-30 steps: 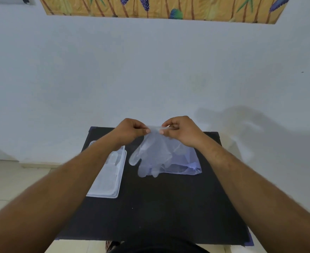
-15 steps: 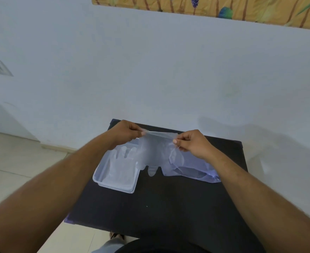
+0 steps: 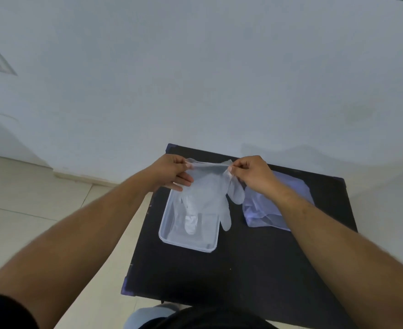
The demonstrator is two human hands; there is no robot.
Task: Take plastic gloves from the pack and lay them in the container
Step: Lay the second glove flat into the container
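Observation:
A thin clear plastic glove (image 3: 207, 193) hangs by its cuff, stretched between both hands. My left hand (image 3: 172, 172) pinches the cuff's left corner and my right hand (image 3: 252, 175) pinches the right corner. The glove's fingers point down, mostly over the clear rectangular container (image 3: 167, 236) on the black table; one finger dangles past the container's right rim. Another glove finger shows inside the container. The pack (image 3: 266, 214), a crumpled bluish plastic bag, lies to the right of the container, partly under my right forearm.
The small black table (image 3: 255, 269) stands against a white wall (image 3: 195, 79). Tiled floor (image 3: 29, 210) lies to its left, beyond the table's left edge. My dark clothing fills the bottom edge of the view.
Both hands have carried the glove leftward from above the pack to above the container. The camera view has swung left and tilted down.

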